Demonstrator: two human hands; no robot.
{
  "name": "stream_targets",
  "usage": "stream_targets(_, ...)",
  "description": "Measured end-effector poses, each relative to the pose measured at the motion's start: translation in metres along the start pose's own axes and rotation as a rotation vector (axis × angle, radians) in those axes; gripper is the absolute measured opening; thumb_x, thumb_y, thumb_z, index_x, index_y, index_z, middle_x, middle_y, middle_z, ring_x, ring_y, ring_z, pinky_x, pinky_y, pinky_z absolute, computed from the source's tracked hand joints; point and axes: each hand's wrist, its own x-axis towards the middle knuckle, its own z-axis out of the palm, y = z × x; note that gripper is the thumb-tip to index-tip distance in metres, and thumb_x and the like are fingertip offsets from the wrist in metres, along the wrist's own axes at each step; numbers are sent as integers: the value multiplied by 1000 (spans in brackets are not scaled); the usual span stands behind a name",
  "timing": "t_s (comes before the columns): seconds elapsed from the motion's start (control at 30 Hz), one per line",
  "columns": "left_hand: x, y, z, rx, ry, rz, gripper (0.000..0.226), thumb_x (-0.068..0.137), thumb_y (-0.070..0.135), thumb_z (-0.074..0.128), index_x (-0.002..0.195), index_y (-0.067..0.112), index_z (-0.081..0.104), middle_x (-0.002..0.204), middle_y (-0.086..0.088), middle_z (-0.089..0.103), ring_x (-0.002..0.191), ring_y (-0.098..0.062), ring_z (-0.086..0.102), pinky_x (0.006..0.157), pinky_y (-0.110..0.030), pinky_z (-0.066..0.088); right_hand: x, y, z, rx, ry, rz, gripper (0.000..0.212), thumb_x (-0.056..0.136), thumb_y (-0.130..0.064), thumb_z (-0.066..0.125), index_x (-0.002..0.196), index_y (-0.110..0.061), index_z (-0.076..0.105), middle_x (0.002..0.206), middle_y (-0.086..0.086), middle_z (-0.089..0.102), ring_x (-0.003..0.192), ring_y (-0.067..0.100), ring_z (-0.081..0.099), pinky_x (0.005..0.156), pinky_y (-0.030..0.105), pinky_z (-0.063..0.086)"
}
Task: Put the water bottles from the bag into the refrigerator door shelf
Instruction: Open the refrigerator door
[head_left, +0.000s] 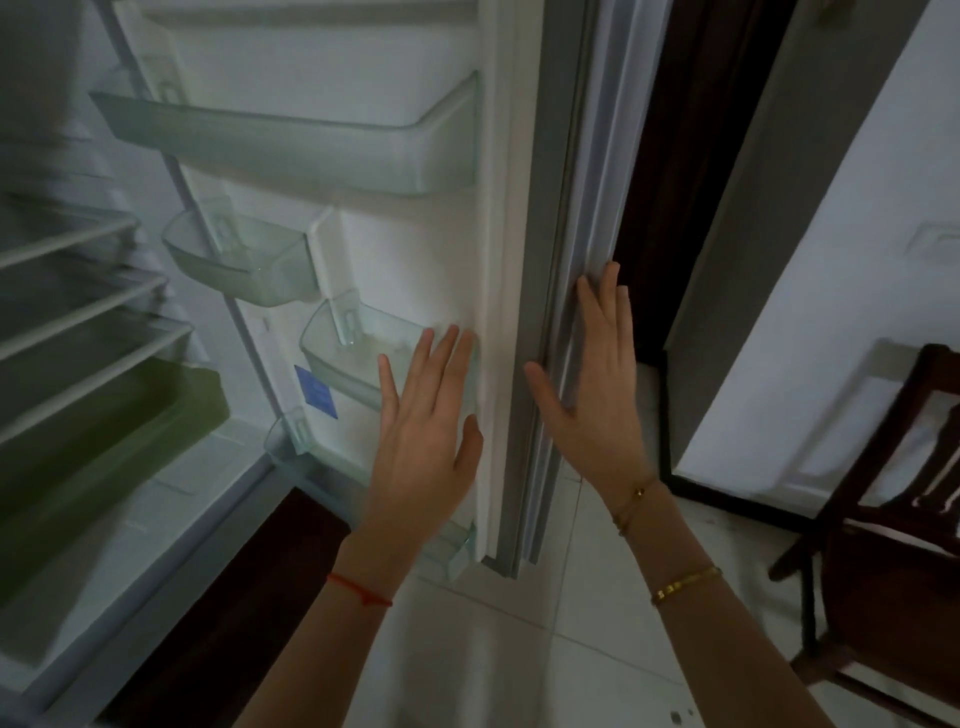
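The refrigerator door (514, 260) stands open in front of me, inner side facing left. It carries a wide clear shelf (291, 150) high up, a small bin (244, 260), another small bin (353, 358) and a bottom shelf (452, 556) partly hidden by my left arm. All visible shelves hold nothing. My left hand (426, 415) lies flat, fingers apart, against the door's inner side by the lower small bin. My right hand (597, 384) is flat with fingers spread on the door's outer edge. No bottles or bag are in view.
The fridge interior at left has wire shelves (78, 322) and a green drawer (104, 431). A dark wooden chair (893, 519) stands at right on the white tiled floor (571, 649). A dark doorway (691, 182) lies behind the door edge.
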Motion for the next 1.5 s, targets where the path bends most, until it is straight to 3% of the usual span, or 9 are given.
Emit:
stream_targets(0.33,41,6,52,98,-10,-17,73,88,15,48,154,8,18,162,-5,22,152,-22,10,120,-58,6,51,68,11,37,-1,-27,79,92,-24,59,153,-9,12,163,10,0,152,28,0,123,47,11)
stream_targets(0.73,102,8,108,198,-40,33,73,87,16,49,153,5,20,161,-7,24,152,-24,11,119,-59,10,119,144,40,2,-67,-41,75,96,-25,50,155,-10,5,164,5,1,152,24,1,122,50,12)
stream_targets(0.9,134,1,128,242,1,30,71,92,25,50,154,7,20,162,-7,21,152,-25,10,118,-61,8,145,164,55,-16,19,-129,69,97,-15,50,153,-3,10,163,13,7,152,23,7,123,47,14)
stream_targets(1.07,164,-12,146,320,39,-16,71,95,38,47,154,9,21,163,-6,20,152,-25,11,116,-65,7,171,184,72,-117,45,-195,65,97,-12,49,153,-15,16,163,10,10,151,28,8,121,50,19)
stream_targets(1.5,236,-57,191,414,98,-65,67,95,43,45,152,12,28,161,-5,26,151,-24,15,112,-70,9,245,234,138,-150,-13,-182,67,97,-11,47,155,-18,13,164,6,7,152,26,4,120,51,21)
